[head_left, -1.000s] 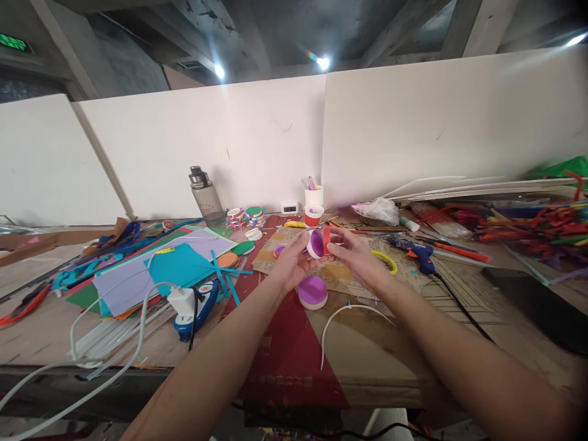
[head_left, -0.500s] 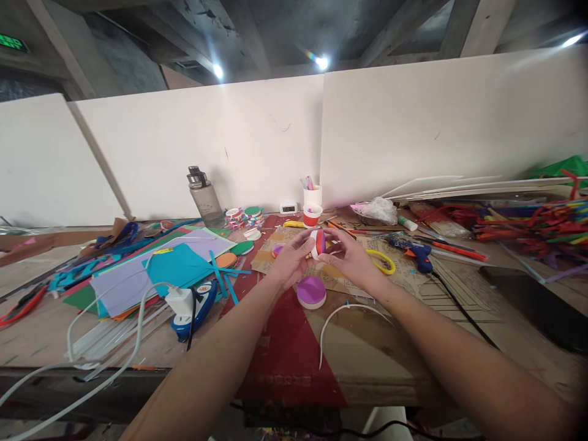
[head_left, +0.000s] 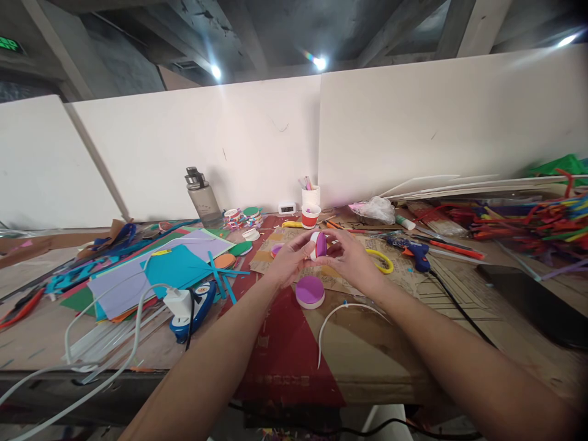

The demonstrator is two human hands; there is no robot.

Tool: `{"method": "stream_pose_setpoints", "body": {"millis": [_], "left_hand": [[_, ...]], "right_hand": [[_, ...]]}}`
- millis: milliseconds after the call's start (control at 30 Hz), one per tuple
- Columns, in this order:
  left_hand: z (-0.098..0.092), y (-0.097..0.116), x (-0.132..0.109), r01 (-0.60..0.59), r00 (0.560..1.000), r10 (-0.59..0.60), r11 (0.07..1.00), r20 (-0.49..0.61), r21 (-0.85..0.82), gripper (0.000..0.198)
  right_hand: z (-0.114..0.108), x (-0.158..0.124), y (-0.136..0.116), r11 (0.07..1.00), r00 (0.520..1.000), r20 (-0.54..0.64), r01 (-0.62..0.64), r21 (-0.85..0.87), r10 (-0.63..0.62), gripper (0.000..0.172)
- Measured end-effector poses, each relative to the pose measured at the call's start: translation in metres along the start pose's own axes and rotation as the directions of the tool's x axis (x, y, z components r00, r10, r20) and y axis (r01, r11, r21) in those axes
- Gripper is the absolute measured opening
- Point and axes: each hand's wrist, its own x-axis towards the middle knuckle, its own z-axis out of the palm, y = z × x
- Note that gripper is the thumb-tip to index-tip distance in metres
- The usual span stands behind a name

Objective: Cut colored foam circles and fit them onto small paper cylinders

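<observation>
Between my two hands a small round piece with a purple face, a red band and a white side [head_left: 320,244] is held on edge above the table. My left hand [head_left: 290,258] grips its white side, and my right hand [head_left: 348,252] has its fingers on the purple side. Just below them lies a purple-topped white disc [head_left: 309,293]. A thin white strip [head_left: 327,323] curves across the cardboard nearer to me. To the right of my right hand rests a yellow ring [head_left: 384,262], partly hidden by that hand.
Coloured paper sheets [head_left: 120,283] and a blue power strip [head_left: 195,318] lie left. A grey bottle [head_left: 203,199] and a red-banded cup [head_left: 310,217] stand behind. On the right are a blue glue gun [head_left: 419,256], a black phone-like slab [head_left: 533,300] and pipe cleaners [head_left: 528,223].
The round piece has turned in my fingers, so more of its purple face shows and less of its red band. Both hands stay in nearly the same place.
</observation>
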Motion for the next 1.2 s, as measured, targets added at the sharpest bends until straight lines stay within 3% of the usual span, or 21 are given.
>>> {"method": "stream_pose_setpoints", "body": {"millis": [167,300,567,700,800,933,1200], "left_hand": [[-0.002,-0.005,0.002,0.030,0.999,-0.029,0.997,0.016,-0.074,0.051],[-0.002,-0.007,0.004,0.017,1.000,-0.014,0.993,0.024,-0.119,0.052],[0.008,-0.015,0.003,-0.063,0.997,0.064,0.998,0.044,-0.028,0.042],[0.011,-0.013,0.002,-0.128,0.991,0.127,0.992,-0.030,-0.012,0.043],[0.010,-0.009,0.002,-0.134,0.989,0.132,0.991,-0.066,-0.030,0.045],[0.010,-0.006,0.002,-0.114,0.986,0.112,0.993,-0.126,-0.009,0.048],[0.009,-0.007,0.004,-0.099,0.979,0.096,0.995,-0.179,-0.009,0.047]], "right_hand": [[-0.001,0.000,0.003,0.995,0.998,-0.018,0.062,-0.076,-0.063,0.048],[-0.003,0.002,0.003,0.997,0.999,-0.015,0.033,-0.073,-0.034,0.050],[-0.001,-0.001,0.002,0.984,0.995,-0.085,0.041,-0.172,-0.056,0.048],[0.001,0.000,0.001,0.999,0.995,-0.100,-0.028,-0.037,0.024,0.050],[0.000,0.003,0.001,0.998,0.998,-0.044,-0.035,0.051,0.037,0.033],[-0.002,0.003,-0.003,1.000,0.998,-0.055,-0.010,0.008,0.010,0.017],[-0.002,0.001,-0.010,0.998,0.990,-0.130,-0.062,0.013,0.063,0.018]]}}
